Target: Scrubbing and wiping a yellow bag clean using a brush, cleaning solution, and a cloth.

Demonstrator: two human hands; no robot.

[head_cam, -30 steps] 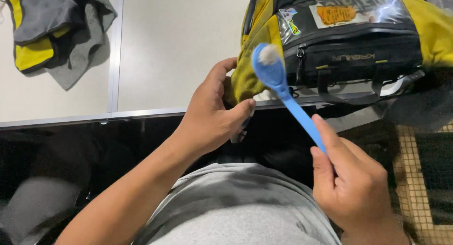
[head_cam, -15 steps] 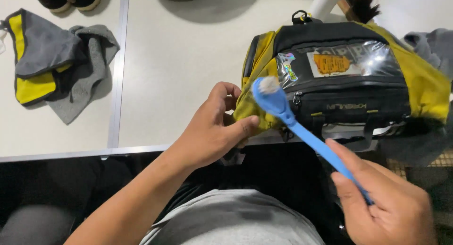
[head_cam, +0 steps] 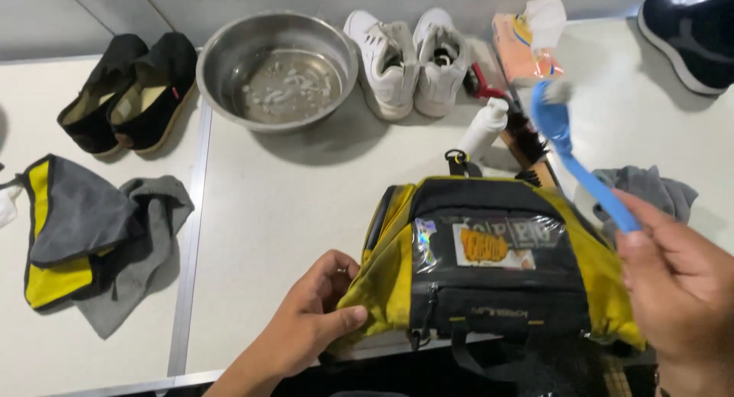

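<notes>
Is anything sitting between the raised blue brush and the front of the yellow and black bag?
Nothing visible does. The right hand holds the blue brush up above the yellow and black bag, with only open air between them. The left hand grips the bag's left side, clear of that gap.

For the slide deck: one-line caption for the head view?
Left hand grips yellow-black bag on table; right hand holds blue brush above it.

Left hand pinching, thumb on top; right hand, somewhat blurred, seemingly fisted, raised.
</notes>
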